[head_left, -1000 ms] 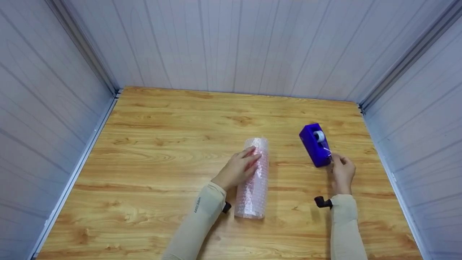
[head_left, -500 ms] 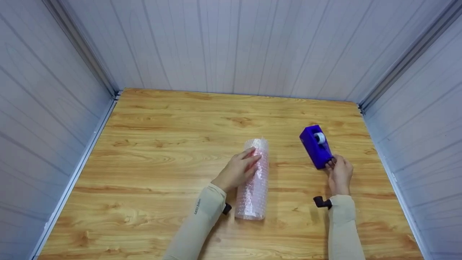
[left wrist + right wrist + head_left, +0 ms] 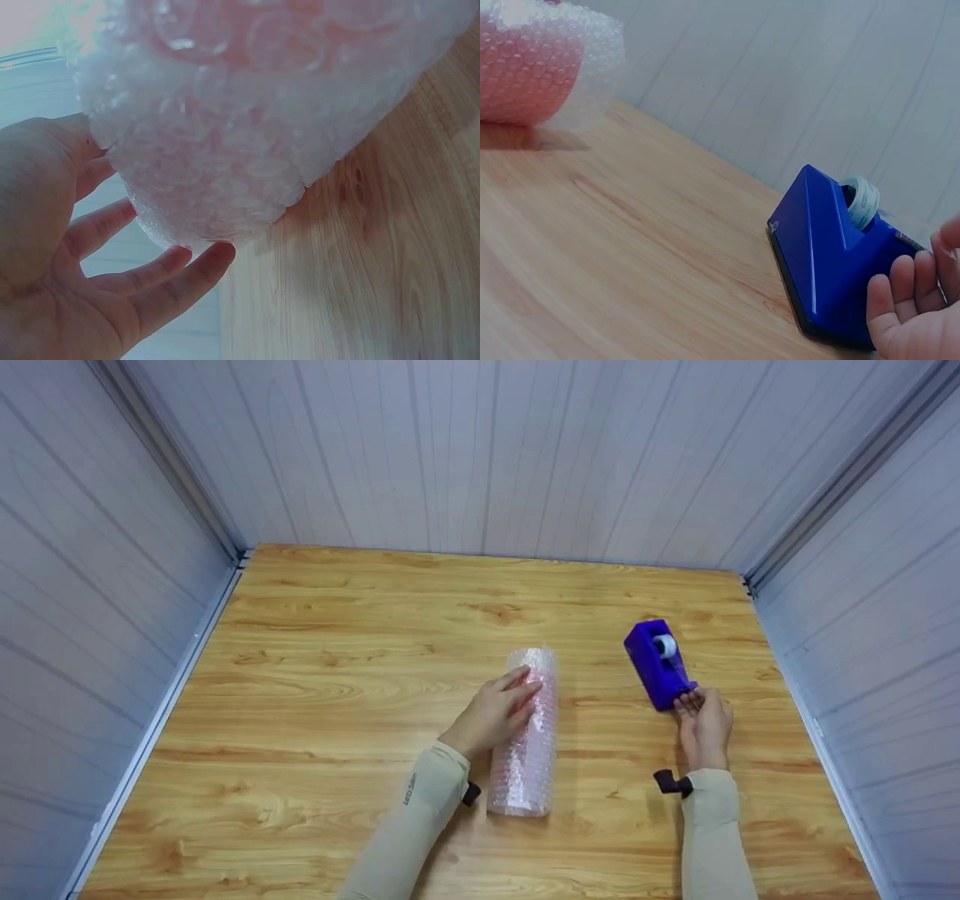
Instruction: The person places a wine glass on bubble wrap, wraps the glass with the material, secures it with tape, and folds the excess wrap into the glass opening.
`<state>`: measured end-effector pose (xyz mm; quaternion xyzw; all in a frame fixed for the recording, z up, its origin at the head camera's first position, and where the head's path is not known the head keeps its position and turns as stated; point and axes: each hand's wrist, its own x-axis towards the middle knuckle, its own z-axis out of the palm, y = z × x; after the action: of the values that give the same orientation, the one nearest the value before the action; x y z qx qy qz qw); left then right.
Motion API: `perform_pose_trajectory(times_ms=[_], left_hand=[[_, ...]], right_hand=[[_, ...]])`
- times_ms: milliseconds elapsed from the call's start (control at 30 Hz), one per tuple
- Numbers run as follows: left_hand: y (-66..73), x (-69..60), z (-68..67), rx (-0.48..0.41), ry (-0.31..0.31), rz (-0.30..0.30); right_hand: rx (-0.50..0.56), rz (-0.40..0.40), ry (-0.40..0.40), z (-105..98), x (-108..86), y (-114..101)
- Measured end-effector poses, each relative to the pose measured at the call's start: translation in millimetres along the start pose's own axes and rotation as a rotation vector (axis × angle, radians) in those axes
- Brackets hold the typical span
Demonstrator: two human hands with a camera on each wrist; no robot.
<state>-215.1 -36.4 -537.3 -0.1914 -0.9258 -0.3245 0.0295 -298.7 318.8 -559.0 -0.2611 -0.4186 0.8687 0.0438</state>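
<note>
A clear bubble-wrap roll [image 3: 523, 765] with something pink inside lies lengthwise on the table. The left hand [image 3: 491, 714] rests across its upper left side, fingers spread and lightly bent; in the left wrist view, the fingertips of that hand [image 3: 97, 270] touch the wrap [image 3: 217, 150]. To the right stands a blue tape dispenser [image 3: 654, 667] with a white tape roll [image 3: 864, 201] in it. At the dispenser's [image 3: 825, 262] front end, the right hand [image 3: 705, 727] pinches the clear tape end between thumb and index finger, its other fingers [image 3: 904, 289] bent beside the blue body.
The wood-grain table [image 3: 337, 675] is bordered by a pale back wall [image 3: 480, 457] and by side walls at left [image 3: 90, 585] and right [image 3: 885, 607]. The dispenser stands nearer the right wall than the roll does.
The right hand has shifted slightly down and left, close against the dispenser's front end. The dispenser has moved very slightly toward the camera. The left hand and the roll stay almost where they were.
</note>
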Motion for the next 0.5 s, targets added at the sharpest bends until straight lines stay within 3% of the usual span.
perform_pose_trajectory(times_ms=[167,500], left_hand=[[0.0,0.3,-0.9,-0.001,-0.007,-0.007],[0.0,0.3,-0.2,-0.003,0.005,0.002]], right_hand=[[0.001,0.006,0.001,-3,0.2,4],[0.002,0.093,-0.001,-13,-6.8,10]])
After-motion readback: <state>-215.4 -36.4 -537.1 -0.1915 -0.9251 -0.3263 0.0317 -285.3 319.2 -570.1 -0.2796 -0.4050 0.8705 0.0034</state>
